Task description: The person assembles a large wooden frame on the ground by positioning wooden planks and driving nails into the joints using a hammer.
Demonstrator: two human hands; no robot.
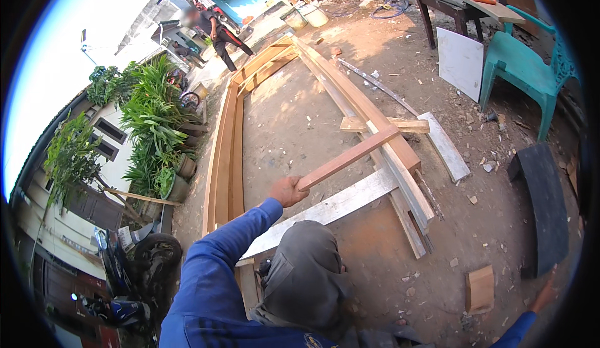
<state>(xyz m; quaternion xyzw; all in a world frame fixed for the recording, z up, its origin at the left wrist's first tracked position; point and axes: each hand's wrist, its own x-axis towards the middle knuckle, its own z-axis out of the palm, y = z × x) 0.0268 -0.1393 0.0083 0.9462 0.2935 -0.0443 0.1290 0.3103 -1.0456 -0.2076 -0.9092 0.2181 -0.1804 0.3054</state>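
My left hand (288, 192) is closed around the near end of a slim reddish wooden strip (344, 161). The strip slants up to the right, its far end lying over the long wooden beams (400, 151) of a large frame. Beneath it, a whitish board (331, 204) runs across the frame's near end. At the lower right edge, my right hand (545, 295) is partly lost in the dark rim, with a finger stretched out toward a black curved slab (542, 210). Nothing shows in that hand. A rounded form in dark grey cloth (307, 270) hides part of the board.
A green plastic chair (522, 67) and a wooden table (450, 4) stand at the right. A short wood block (479, 290) lies on the dirt. A parked motorbike (134, 273) and potted plants (150, 110) line the left. Another person (219, 35) stands beyond the frame.
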